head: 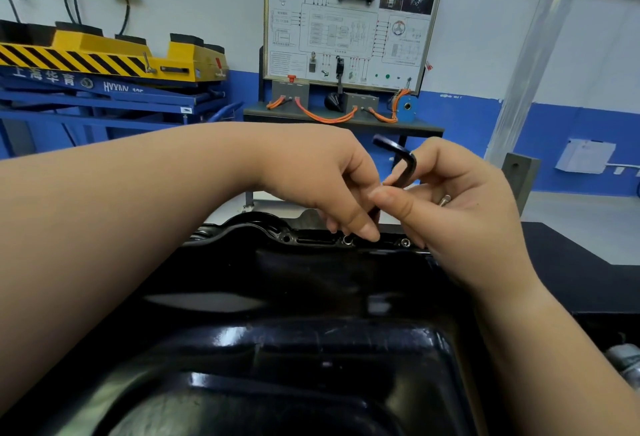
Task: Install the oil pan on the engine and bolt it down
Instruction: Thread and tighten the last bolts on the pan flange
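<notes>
Filling the near view, bottom up and presumably already on the engine: a black pan (311,297). Stiff pressed metal, fairly heavy, glossy and likely slippery; best held by the flange, not the smooth dome. On the far flange, a bolt (347,239), and to its right a second bolt (405,242). Just above, an L-shaped key (398,155), pinched by the right hand (460,200) and seemingly steadied low on the shaft by the curled fingers of the left hand (322,179). Small, hard, easily dropped. Readable on the blue lift (114,89), far left: "上海华育". On the board (353,19): "电机控制实训台".
</notes>
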`<state>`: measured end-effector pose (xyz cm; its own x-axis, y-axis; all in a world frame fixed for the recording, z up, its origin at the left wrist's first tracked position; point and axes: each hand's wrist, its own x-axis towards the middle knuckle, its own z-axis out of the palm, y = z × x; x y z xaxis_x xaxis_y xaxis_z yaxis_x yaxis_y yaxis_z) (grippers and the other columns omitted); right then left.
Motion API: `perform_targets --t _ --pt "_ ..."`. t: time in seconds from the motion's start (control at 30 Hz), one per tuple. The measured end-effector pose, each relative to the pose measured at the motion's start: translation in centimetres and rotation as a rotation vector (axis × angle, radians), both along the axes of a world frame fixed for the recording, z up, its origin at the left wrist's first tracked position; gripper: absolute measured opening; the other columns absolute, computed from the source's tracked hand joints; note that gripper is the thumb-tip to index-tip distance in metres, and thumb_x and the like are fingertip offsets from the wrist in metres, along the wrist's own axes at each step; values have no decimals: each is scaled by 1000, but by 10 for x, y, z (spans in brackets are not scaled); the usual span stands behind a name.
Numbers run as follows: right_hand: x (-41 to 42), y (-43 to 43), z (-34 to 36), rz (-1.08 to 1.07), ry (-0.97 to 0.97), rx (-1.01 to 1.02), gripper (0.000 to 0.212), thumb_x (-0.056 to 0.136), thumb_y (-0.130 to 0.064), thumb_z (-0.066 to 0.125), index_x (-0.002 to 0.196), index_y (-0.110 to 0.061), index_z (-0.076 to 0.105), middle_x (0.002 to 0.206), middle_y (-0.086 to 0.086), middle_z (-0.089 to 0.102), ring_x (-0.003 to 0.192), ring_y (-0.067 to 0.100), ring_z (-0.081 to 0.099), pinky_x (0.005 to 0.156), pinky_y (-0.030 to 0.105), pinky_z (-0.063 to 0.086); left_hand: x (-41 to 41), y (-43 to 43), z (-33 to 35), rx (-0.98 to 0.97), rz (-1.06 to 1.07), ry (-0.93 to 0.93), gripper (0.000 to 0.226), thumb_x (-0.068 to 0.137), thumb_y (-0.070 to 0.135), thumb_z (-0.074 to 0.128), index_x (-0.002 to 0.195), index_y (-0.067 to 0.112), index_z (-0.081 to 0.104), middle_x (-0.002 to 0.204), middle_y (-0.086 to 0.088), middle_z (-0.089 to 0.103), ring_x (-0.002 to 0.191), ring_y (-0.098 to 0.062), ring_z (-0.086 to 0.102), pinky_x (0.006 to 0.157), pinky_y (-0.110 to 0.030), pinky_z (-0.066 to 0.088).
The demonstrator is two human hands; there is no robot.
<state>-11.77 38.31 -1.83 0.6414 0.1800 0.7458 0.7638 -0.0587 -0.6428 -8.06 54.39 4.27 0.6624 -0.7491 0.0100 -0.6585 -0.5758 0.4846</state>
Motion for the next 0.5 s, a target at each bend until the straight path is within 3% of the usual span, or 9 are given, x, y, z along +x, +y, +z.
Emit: perform_targets --t 0.07,0.17,0.2,0.3,0.4,0.5 --pt "0 1 -1 -25 7 -40 26 67 -17 79 69 -8 54 59 25 56 33 23 31 37 24 23 0 -1 0 10 4 -25 22 72 30 75 54 36 63 56 13 61 54 0 56 52 -4 38" --pt "-3 3 0 100 -21 -46 11 74 -14 70 79 -13 60 68 3 66 37 0 48 43 9 37 1 -2 1 10 4 -21 27 74 27 74 52 38 64 56 14 63 54 0 57 52 -5 40" --pt "-4 3 1 164 -34 -48 12 77 -11 64 89 -10 61 73 5 66 42 -3 53 47 5 40 1 -2 1 5 -1 -11 29 75 24 73 51 37 64 55 13 63 54 0 58 53 -6 41" --pt "-5 0 4 229 -66 -111 37 85 0 50 122 -3 47 96 14 63 58 -10 60 56 2 43 2 0 1 4 -15 2 29 78 17 70 53 30 64 55 11 65 56 -3 62 59 -11 46" --pt "-4 0 5 206 -46 -140 34 86 10 47 116 -6 53 97 12 65 56 -10 59 56 2 42 2 1 -1 -3 -20 35 13 79 13 69 69 22 66 60 6 66 58 -6 63 65 -18 52" --pt "-3 1 2 138 -42 -92 20 81 5 58 93 -9 64 77 12 68 48 -6 57 52 3 41 1 2 -1 4 -21 39 5 77 18 71 73 22 69 62 7 66 58 -5 62 63 -17 50"
